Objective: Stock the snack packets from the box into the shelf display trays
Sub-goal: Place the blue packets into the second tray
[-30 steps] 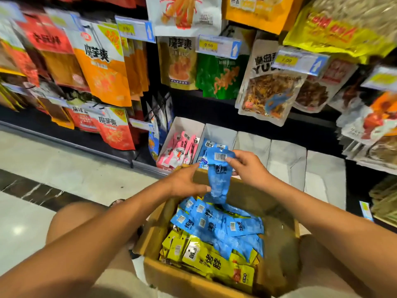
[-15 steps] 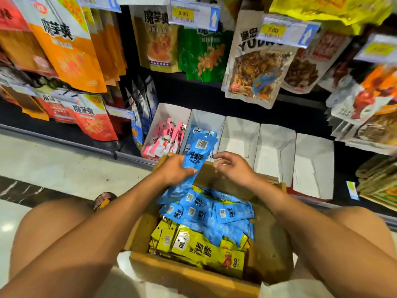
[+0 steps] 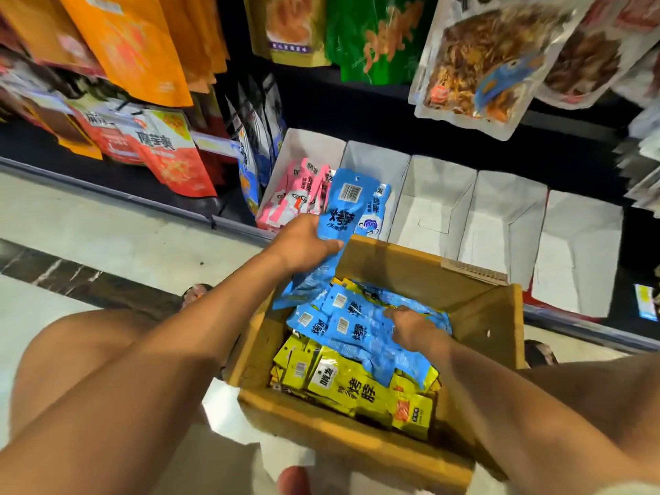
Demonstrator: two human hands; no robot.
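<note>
A cardboard box (image 3: 389, 455) rests between my knees, filled with blue snack packets (image 3: 360, 328) on top of yellow snack packets (image 3: 351, 387). My left hand (image 3: 303, 244) grips a bunch of blue packets (image 3: 341, 212) above the box's far left corner, in front of the second white tray (image 3: 378, 162), which holds a few blue packets. My right hand (image 3: 410, 328) reaches down into the box with its fingers on the blue pile; whether they pinch a packet is hidden. The first tray (image 3: 307, 144) holds pink packets (image 3: 296, 196).
Three white trays (image 3: 439, 184) to the right stand empty along the bottom shelf. Large snack bags (image 3: 489, 62) hang on pegs just above the trays. Orange and red bags (image 3: 160, 144) fill the shelf to the left. Tiled floor lies left of the box.
My right hand let go of the held packets and dropped into the box onto the blue pile. My left hand keeps the bunch raised, now nearer the second tray. The camera tilted downward.
</note>
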